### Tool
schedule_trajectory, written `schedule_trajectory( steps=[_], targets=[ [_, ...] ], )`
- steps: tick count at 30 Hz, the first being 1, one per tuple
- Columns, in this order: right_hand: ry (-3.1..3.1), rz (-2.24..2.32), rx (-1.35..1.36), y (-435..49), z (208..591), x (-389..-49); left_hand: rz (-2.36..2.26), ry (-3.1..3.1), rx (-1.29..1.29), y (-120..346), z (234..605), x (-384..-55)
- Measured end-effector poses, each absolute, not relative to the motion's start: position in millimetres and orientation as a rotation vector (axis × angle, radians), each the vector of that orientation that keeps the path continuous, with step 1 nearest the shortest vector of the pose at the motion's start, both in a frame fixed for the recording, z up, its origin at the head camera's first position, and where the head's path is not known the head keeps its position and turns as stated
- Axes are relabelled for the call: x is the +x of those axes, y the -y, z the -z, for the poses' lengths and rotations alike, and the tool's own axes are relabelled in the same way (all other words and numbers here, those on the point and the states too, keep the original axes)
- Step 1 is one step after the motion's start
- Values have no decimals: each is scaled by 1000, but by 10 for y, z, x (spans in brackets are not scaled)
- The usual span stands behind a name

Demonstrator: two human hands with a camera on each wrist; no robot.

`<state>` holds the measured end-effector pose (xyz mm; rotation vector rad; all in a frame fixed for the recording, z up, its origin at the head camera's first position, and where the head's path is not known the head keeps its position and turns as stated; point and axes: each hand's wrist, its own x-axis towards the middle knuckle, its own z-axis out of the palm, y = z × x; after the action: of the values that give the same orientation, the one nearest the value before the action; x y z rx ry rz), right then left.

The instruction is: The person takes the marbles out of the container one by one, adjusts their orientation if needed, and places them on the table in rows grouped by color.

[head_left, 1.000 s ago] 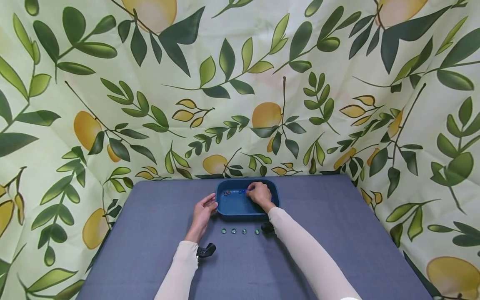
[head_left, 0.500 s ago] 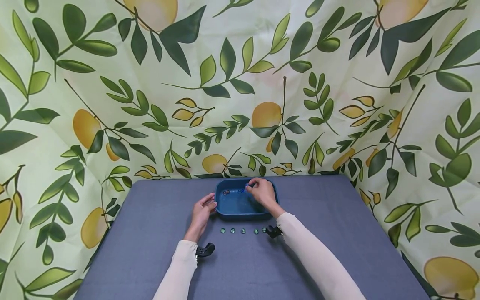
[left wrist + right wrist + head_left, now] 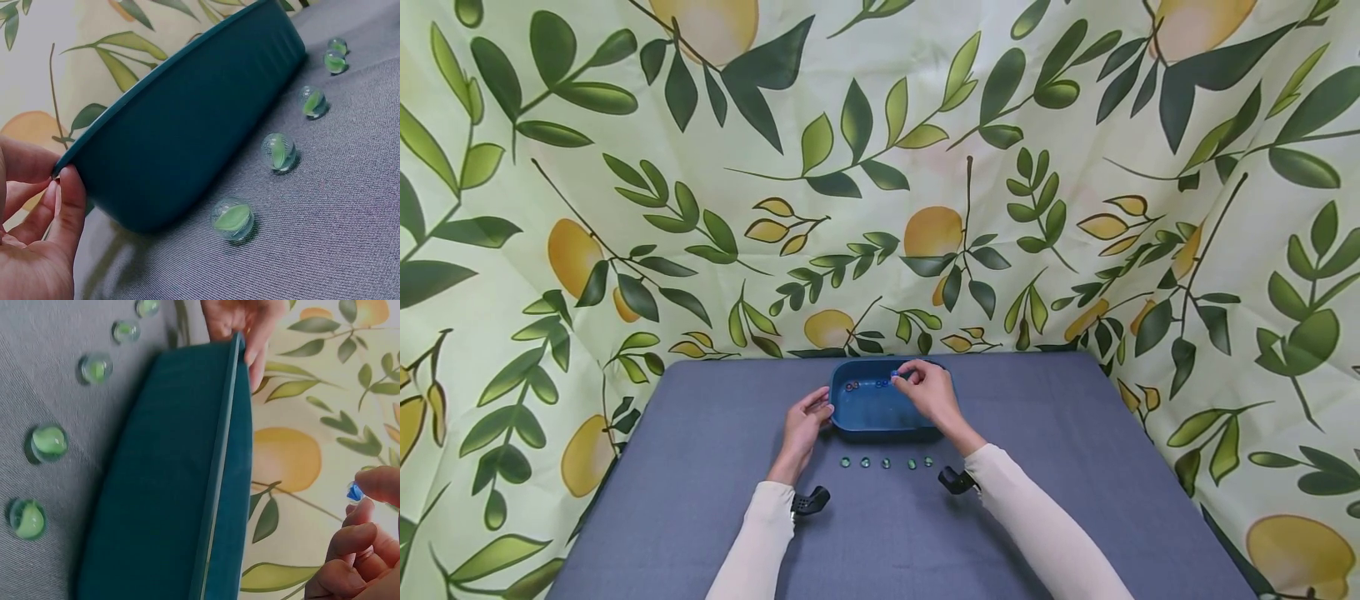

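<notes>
A blue plastic tub [image 3: 880, 414] stands at the far middle of the table. My left hand [image 3: 802, 429] pinches its left rim between thumb and fingers, as the left wrist view also shows. Above the inside of the tub, my right hand [image 3: 936, 397] holds a clear marble with a blue core [image 3: 354, 492] between its thumb and fingertip. On the tub's floor lie reddish-brown marbles [image 3: 852, 387] at the left and blue marbles [image 3: 881, 384] near the middle. The right hand and forearm cover the tub's right part.
Several clear marbles with green cores [image 3: 232, 219] form a row on the grey cloth [image 3: 880, 533] in front of the tub. A black wrist camera [image 3: 811, 501] sits on each wrist. Behind the table hangs a leaf-and-fruit patterned backdrop [image 3: 865, 275].
My right hand has lifted a little from the tub floor with the blue marble, and its wrist has swung right, uncovering another green marble. The left hand stays on the rim.
</notes>
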<state>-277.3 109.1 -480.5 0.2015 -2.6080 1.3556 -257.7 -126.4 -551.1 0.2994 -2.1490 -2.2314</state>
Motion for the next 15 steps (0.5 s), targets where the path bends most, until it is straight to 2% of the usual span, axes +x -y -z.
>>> schedule_trajectory(
  steps=[15],
  targets=[
    [2601,-1467,313,-1078,4788,-2291,2227,2157,283,1263,5496,-2564]
  ],
)
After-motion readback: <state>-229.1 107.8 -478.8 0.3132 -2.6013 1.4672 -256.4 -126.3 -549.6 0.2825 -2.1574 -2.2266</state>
